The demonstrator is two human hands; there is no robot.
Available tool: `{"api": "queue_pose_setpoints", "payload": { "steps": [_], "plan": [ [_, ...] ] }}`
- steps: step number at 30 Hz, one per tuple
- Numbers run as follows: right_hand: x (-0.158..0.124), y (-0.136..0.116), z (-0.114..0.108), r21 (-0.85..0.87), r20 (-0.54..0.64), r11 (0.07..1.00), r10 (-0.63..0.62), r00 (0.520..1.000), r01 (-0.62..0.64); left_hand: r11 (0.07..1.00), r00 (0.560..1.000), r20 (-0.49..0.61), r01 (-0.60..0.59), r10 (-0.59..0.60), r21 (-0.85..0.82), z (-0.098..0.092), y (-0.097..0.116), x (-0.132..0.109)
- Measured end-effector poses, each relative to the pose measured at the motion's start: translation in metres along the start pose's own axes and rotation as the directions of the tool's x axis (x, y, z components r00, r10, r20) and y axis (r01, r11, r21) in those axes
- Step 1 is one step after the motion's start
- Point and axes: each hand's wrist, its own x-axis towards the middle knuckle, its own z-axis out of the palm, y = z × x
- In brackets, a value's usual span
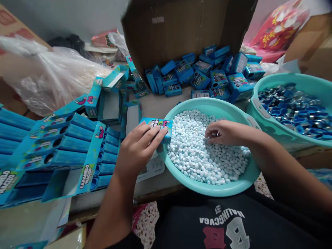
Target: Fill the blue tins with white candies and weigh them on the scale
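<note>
My left hand grips a small blue candy box from above, its fingers lying across the printed face. The box hangs at the left rim of a teal basin. Small pale-blue and white candies fill much of that basin. Over the candies, my right hand has its fingers curled in towards the thumb, touching the heap. Whatever those fingertips hold is too small and shaded to make out. Part of a white scale shows under my left wrist, beside the basin.
Several blue candy boxes lie in and before a tipped cardboard box. A second teal basin holds blue-and-silver pieces. Display trays of blue tubes and open blue cartons crowd the left. Behind them sits a clear plastic bag.
</note>
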Motion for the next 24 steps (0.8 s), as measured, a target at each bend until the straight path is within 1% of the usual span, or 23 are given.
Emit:
{"api": "queue_pose_setpoints", "payload": {
  "steps": [1, 2, 4, 5, 6, 7, 8, 9, 10, 11, 12, 13, 14, 15, 16, 17, 21, 24],
  "plan": [
    [0.0, 0.001, 0.0, 0.001, 0.001, 1.0, 0.002, 1.0, -0.002, 0.999, 0.999, -0.007, 0.036, -0.036, -0.013, 0.001, -0.001, -0.003],
    [0.0, 0.001, 0.0, 0.004, 0.005, 1.0, 0.005, 1.0, -0.005, 0.998, 0.997, -0.038, 0.062, -0.063, -0.02, 0.002, -0.001, -0.007],
    [-0.001, 0.001, 0.0, 0.008, 0.01, 1.0, 0.011, 1.0, -0.012, 0.992, 0.982, -0.141, 0.12, -0.123, -0.029, 0.003, 0.0, -0.016],
    [-0.001, 0.0, 0.0, 0.011, 0.008, 1.0, 0.015, 1.0, -0.015, 0.985, 0.965, -0.197, 0.17, -0.175, -0.043, 0.004, 0.001, -0.022],
    [-0.001, -0.001, 0.0, 0.015, 0.005, 1.0, 0.02, 1.0, -0.02, 0.968, 0.934, -0.254, 0.241, -0.25, -0.067, 0.004, 0.002, -0.028],
    [-0.001, -0.003, -0.001, 0.021, 0.006, 0.999, 0.028, 1.0, -0.028, 0.938, 0.889, -0.301, 0.329, -0.346, -0.106, 0.005, 0.003, -0.034],
    [-0.001, -0.004, -0.002, 0.028, 0.011, 0.999, 0.039, 0.999, -0.039, 0.889, 0.822, -0.338, 0.429, -0.459, -0.164, 0.005, 0.003, -0.041],
    [-0.001, -0.006, -0.002, 0.035, 0.017, 0.998, 0.052, 0.999, -0.052, 0.817, 0.732, -0.363, 0.524, -0.576, -0.24, 0.006, 0.003, -0.049],
    [-0.001, -0.008, -0.003, 0.042, 0.025, 0.997, 0.067, 0.997, -0.068, 0.728, 0.633, -0.359, 0.602, -0.686, -0.328, 0.006, 0.002, -0.057],
    [-0.001, -0.01, -0.004, 0.049, 0.033, 0.995, 0.081, 0.996, -0.082, 0.63, 0.539, -0.325, 0.655, -0.777, -0.418, 0.007, 0.0, -0.064],
    [-0.002, -0.012, -0.004, 0.055, 0.037, 0.994, 0.093, 0.995, -0.095, 0.529, 0.46, -0.267, 0.688, -0.847, -0.496, 0.008, -0.002, -0.071],
    [-0.002, -0.012, -0.005, 0.061, 0.042, 0.993, 0.098, 0.994, -0.101, 0.439, 0.396, -0.205, 0.707, -0.895, -0.555, 0.009, -0.004, -0.077],
    [-0.003, -0.013, -0.005, 0.067, 0.048, 0.992, 0.099, 0.994, -0.103, 0.366, 0.348, -0.151, 0.717, -0.925, -0.593, 0.011, -0.007, -0.082],
    [-0.003, -0.013, -0.005, 0.073, 0.056, 0.992, 0.096, 0.994, -0.1, 0.315, 0.319, -0.108, 0.722, -0.942, -0.616, 0.013, -0.009, -0.086],
    [-0.004, -0.013, -0.005, 0.076, 0.064, 0.992, 0.092, 0.994, -0.097, 0.281, 0.301, -0.08, 0.717, -0.95, -0.638, 0.015, -0.011, -0.089],
    [-0.004, -0.013, -0.006, 0.077, 0.075, 0.992, 0.089, 0.993, -0.095, 0.261, 0.293, -0.066, 0.7, -0.954, -0.665, 0.018, -0.013, -0.09],
    [-0.005, -0.012, -0.008, 0.067, 0.132, 0.991, 0.107, 0.986, -0.116, 0.226, 0.307, -0.044, 0.589, -0.951, -0.776, 0.03, -0.013, -0.095],
    [-0.004, -0.012, -0.009, 0.062, 0.157, 0.992, 0.102, 0.982, -0.113, 0.191, 0.312, -0.017, 0.535, -0.95, -0.823, 0.036, -0.012, -0.101]
  ]
}}
